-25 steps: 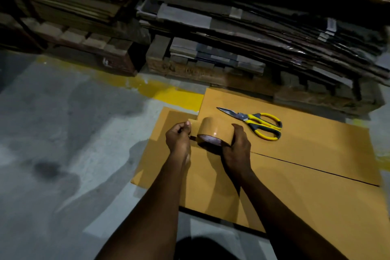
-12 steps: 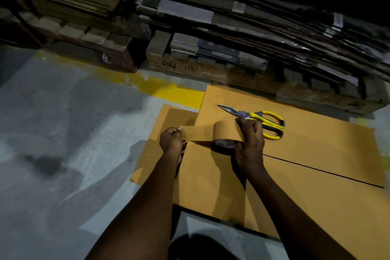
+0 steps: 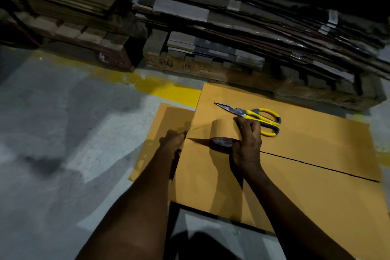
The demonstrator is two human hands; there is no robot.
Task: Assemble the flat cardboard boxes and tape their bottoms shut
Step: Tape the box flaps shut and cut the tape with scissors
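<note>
Your right hand (image 3: 247, 143) is gripping the roll (image 3: 223, 130) at the centre of the frame, just over the box's (image 3: 306, 192) seam (image 3: 316, 167), while your left hand (image 3: 172, 140) is pinching the strip's (image 3: 199, 132) free end at the box's left edge. The strip is hanging above the cardboard, not yet pressed down. If it is drifting off the seam line, it is probably landing crooked and leaving the flaps loose; any slack is inviting wrinkles. The scissors (image 3: 256, 116) are lying just beyond your right knuckles, so you are risking a nudge.
</note>
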